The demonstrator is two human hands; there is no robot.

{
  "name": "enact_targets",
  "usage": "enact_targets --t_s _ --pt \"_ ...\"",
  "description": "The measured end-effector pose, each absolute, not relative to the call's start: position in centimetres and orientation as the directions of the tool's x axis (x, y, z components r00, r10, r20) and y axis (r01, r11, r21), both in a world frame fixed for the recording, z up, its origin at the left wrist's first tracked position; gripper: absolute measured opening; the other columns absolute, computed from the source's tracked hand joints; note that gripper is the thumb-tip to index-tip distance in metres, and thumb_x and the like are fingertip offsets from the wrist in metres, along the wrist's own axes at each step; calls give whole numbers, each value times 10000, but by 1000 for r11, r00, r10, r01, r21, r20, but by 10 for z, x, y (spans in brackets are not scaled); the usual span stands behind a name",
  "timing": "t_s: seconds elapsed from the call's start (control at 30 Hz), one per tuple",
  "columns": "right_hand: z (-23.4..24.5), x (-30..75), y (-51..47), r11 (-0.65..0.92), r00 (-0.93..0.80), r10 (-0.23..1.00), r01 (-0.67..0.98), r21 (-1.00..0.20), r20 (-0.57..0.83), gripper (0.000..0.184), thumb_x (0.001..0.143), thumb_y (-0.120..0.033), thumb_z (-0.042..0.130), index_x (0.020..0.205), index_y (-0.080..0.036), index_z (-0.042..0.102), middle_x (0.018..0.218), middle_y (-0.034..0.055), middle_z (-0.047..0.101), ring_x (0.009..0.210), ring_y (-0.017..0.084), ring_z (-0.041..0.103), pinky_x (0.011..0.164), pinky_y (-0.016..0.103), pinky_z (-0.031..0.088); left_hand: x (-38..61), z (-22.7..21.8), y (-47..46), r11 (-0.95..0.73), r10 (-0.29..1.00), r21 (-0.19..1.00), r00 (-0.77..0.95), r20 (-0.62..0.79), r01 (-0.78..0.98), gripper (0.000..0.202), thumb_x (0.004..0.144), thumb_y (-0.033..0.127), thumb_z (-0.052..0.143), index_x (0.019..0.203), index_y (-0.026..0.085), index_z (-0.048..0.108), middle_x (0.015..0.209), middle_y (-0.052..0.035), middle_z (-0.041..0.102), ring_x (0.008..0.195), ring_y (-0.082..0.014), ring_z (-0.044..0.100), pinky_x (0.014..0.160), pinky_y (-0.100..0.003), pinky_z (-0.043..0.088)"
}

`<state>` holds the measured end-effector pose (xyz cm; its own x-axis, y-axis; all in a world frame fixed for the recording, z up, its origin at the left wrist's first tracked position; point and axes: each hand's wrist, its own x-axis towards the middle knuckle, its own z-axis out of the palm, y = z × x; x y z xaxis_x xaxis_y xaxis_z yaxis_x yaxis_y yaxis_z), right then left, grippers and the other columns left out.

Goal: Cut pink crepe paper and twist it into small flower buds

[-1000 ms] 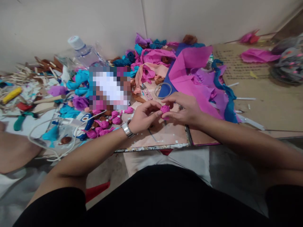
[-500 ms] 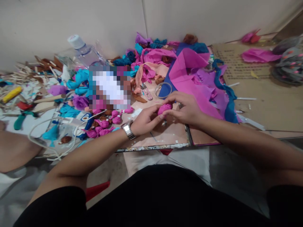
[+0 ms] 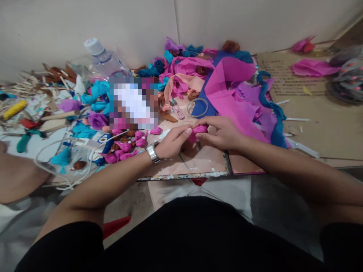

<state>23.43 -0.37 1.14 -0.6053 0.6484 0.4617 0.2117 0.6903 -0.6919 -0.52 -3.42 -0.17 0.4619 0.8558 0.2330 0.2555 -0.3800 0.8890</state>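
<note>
Between my two hands is a small pink crepe-paper flower (image 3: 200, 130), held just above the tabletop. My left hand (image 3: 173, 142), with a metal watch on its wrist, pinches its left side. Thumb and fingers of my right hand (image 3: 221, 131) close round it from the right. Behind them lie a ring of clear tape (image 3: 197, 108) and small pink-handled thread snips (image 3: 177, 109). Several pink paper buds (image 3: 139, 138) are heaped left of my left hand. Large pink crepe-paper sheets (image 3: 227, 88) spread beyond my right hand.
A clear plastic bottle (image 3: 106, 60) stands at the back left. A white cable (image 3: 42, 155) loops over the left side, near another person's arm (image 3: 19, 177). Cardboard (image 3: 320, 124) covers the right side. The table's front edge (image 3: 184, 176) runs close to my body.
The pink flower has turned in my fingers, and its lower part now shows beneath. My left thumb has shifted up and a little left. The view has moved slightly.
</note>
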Motion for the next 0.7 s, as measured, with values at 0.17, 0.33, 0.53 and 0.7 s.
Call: enact_targets --t_s 0.17,0.33,0.53,0.7 --pt "8 235 1 760 -634 566 151 -632 528 359 989 -495 795 1270 -272 819 1098 51 852 976 222 783 889 343 595 -3 -2 -30 -282 846 953 496 195 107 559 1027 689 621 1182 182 798 1106 -93 806 1061 -258 734 986 -388 573" --pt "8 234 1 764 -626 564 148 -628 538 352 1018 -551 741 1248 -298 830 1009 36 828 925 205 762 848 333 583 -1 -4 -31 -119 871 992 483 86 39 501 966 642 753 1142 175 803 969 -77 802 824 -202 733 751 -312 583" --pt "11 234 -3 750 -566 616 209 -627 549 315 984 -483 802 1207 -262 829 1064 53 851 918 214 774 833 338 585 -2 -3 -31 -60 899 995 429 87 -77 426 941 547 833 1138 183 736 992 -59 797 813 -153 748 776 -275 615" --pt "13 235 -4 705 -515 674 236 -668 530 267 980 -447 805 1178 -269 830 1101 47 859 983 232 794 900 369 617 0 -5 -31 -118 887 989 437 146 -91 461 905 490 886 1172 185 666 1068 -67 789 858 -161 779 813 -286 646"
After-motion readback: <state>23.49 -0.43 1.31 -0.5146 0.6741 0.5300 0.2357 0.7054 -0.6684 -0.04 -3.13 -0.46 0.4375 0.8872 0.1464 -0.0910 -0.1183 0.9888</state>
